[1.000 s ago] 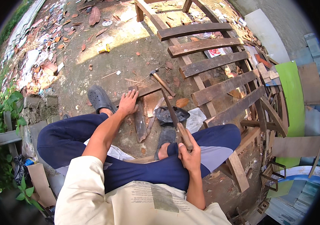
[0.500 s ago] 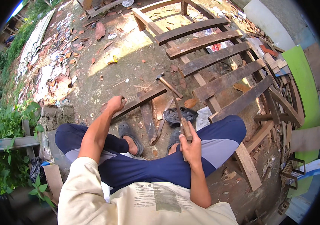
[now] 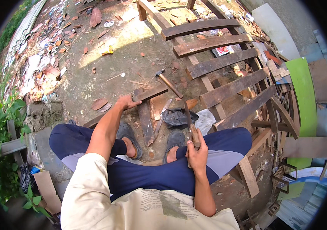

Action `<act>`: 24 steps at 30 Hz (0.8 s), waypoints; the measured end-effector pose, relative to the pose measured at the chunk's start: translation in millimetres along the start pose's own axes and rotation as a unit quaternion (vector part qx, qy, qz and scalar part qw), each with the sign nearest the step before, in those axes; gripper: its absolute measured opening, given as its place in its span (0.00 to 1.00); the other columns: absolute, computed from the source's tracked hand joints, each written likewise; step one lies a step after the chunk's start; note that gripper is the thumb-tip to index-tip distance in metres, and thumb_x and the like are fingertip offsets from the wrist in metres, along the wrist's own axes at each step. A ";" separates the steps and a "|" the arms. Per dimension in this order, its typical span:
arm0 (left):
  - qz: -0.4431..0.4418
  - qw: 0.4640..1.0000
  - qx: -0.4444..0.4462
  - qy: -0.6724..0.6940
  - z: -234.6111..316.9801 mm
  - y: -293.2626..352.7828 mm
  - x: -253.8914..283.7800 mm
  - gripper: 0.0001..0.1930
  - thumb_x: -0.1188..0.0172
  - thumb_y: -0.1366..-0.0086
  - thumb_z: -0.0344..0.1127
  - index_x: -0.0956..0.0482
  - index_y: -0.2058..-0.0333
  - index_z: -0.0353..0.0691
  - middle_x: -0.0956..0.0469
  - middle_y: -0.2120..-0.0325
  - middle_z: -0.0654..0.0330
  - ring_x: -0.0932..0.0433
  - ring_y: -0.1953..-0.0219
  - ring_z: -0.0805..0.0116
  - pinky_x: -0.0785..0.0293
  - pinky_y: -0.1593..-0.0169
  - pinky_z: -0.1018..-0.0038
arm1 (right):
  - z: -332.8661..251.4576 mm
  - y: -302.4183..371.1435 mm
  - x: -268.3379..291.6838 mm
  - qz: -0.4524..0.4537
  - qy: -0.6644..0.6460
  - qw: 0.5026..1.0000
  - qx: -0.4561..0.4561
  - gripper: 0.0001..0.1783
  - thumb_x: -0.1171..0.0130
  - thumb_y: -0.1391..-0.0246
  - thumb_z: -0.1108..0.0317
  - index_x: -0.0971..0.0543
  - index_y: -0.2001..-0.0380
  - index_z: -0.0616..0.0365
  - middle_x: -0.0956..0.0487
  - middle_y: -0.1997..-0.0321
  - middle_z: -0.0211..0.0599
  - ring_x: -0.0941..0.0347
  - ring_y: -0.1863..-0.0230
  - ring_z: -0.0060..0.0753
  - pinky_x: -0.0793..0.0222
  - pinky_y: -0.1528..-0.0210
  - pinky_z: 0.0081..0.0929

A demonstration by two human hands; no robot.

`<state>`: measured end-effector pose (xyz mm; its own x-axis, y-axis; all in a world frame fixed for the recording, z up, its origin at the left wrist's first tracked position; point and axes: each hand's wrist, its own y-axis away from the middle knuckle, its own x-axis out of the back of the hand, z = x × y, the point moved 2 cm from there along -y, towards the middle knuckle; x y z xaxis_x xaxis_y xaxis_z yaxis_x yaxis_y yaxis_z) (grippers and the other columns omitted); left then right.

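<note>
My left hand (image 3: 126, 102) is closed round a dark wooden plank (image 3: 152, 92), close to its far right end. The plank slants down to the left, and my forearm hides its middle. It crosses over another dark board (image 3: 144, 119) on the ground. In my right hand (image 3: 197, 153), above my right thigh, is a long-bladed tool (image 3: 188, 115) with a wooden handle, its narrow dark blade pointing away from me. Whether it is a saw or a machete I cannot tell. A hammer (image 3: 170, 85) with a wooden handle lies just beyond the plank's end.
A slatted wooden frame (image 3: 230, 67) fills the ground ahead to the right. Between my feet and it lie a black plastic bag (image 3: 175, 118) and a whitish one (image 3: 205, 120). Scrap wood (image 3: 284, 73) is piled at right; a broken block wall (image 3: 43, 115) stands at left.
My left hand has moved to the right along the plank and now grips it nearer its far end. The right hand keeps hold of the tool. The whole view has shifted slightly.
</note>
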<state>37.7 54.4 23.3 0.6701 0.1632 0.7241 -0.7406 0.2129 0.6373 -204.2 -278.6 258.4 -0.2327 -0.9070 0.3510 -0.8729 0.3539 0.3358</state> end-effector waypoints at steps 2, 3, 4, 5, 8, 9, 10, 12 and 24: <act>-0.014 1.000 0.013 0.017 -1.6 -4.1 -6.1 0.50 0.43 0.40 0.77 0.23 0.42 0.29 0.18 0.50 0.37 0.21 0.43 0.39 0.30 0.35 0.51 | -0.1 -0.8 -1.3 0.001 0.005 1.000 0.014 0.35 0.39 0.40 0.75 0.32 0.30 0.67 0.16 0.61 0.39 0.25 0.74 0.20 0.27 0.70 0.23; -0.004 0.999 0.026 0.027 -3.6 -2.9 -9.3 0.50 0.43 0.40 0.78 0.22 0.42 0.30 0.17 0.51 0.37 0.21 0.42 0.40 0.30 0.35 0.51 | -6.5 1.2 -2.7 -0.004 -0.015 1.000 -0.005 0.35 0.40 0.40 0.75 0.32 0.29 0.67 0.17 0.63 0.38 0.27 0.76 0.18 0.29 0.73 0.22; 0.007 0.998 0.041 0.037 -6.2 -0.6 -12.8 0.51 0.43 0.41 0.79 0.22 0.43 0.30 0.17 0.52 0.37 0.21 0.42 0.40 0.31 0.35 0.51 | -13.3 1.3 -4.9 -0.010 -0.034 0.999 -0.024 0.35 0.40 0.40 0.76 0.32 0.29 0.67 0.17 0.65 0.36 0.29 0.78 0.17 0.31 0.76 0.21; 0.001 0.998 0.034 0.048 1.4 3.4 -11.3 0.52 0.42 0.43 0.80 0.22 0.42 0.31 0.18 0.49 0.38 0.22 0.40 0.41 0.40 0.31 0.48 | -13.0 0.2 -4.3 -0.003 -0.028 0.999 -0.025 0.35 0.40 0.39 0.76 0.33 0.29 0.67 0.18 0.67 0.35 0.29 0.79 0.17 0.32 0.77 0.22; -0.002 0.998 0.027 0.060 13.2 18.2 -7.5 0.55 0.39 0.47 0.82 0.24 0.40 0.33 0.21 0.43 0.41 0.24 0.36 0.46 0.57 0.23 0.43 | -13.6 -1.2 -7.1 0.008 -0.018 0.999 -0.027 0.35 0.41 0.39 0.76 0.33 0.29 0.66 0.21 0.72 0.32 0.30 0.81 0.17 0.33 0.79 0.22; 0.007 0.998 0.030 0.051 12.3 22.2 -8.1 0.55 0.37 0.49 0.81 0.24 0.39 0.34 0.22 0.42 0.42 0.24 0.36 0.47 0.55 0.24 0.43 | -15.4 -1.4 -9.0 0.008 -0.017 0.999 -0.029 0.35 0.41 0.39 0.76 0.33 0.29 0.66 0.21 0.73 0.31 0.30 0.81 0.17 0.34 0.79 0.22; 0.015 0.999 0.032 0.041 12.3 25.9 -9.3 0.56 0.36 0.50 0.81 0.25 0.38 0.35 0.22 0.40 0.43 0.25 0.36 0.47 0.52 0.24 0.44 | -16.5 -1.2 -10.3 0.009 -0.017 0.999 -0.031 0.35 0.41 0.40 0.76 0.33 0.29 0.65 0.21 0.74 0.31 0.30 0.81 0.17 0.34 0.80 0.22; 0.037 0.998 0.047 0.006 19.5 31.7 -16.2 0.58 0.33 0.52 0.80 0.28 0.35 0.36 0.24 0.38 0.46 0.25 0.35 0.50 0.45 0.26 0.46 | -16.1 -1.4 -10.6 0.008 -0.013 1.000 -0.027 0.35 0.41 0.39 0.76 0.33 0.29 0.65 0.22 0.75 0.30 0.30 0.82 0.17 0.34 0.80 0.22; -0.019 0.995 0.082 0.055 2.4 37.6 -46.6 0.61 0.26 0.56 0.75 0.34 0.33 0.35 0.23 0.41 0.44 0.25 0.36 0.48 0.26 0.37 0.54 | -13.3 -1.4 -10.5 0.010 -0.004 1.000 -0.028 0.34 0.40 0.39 0.76 0.32 0.29 0.64 0.21 0.76 0.30 0.29 0.82 0.18 0.34 0.81 0.23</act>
<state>-21.4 52.5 14.2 0.6923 0.2650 0.6712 -0.7068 0.0615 0.7048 -194.8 -266.6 265.9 -0.2526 -0.9015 0.3515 -0.8432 0.3833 0.3769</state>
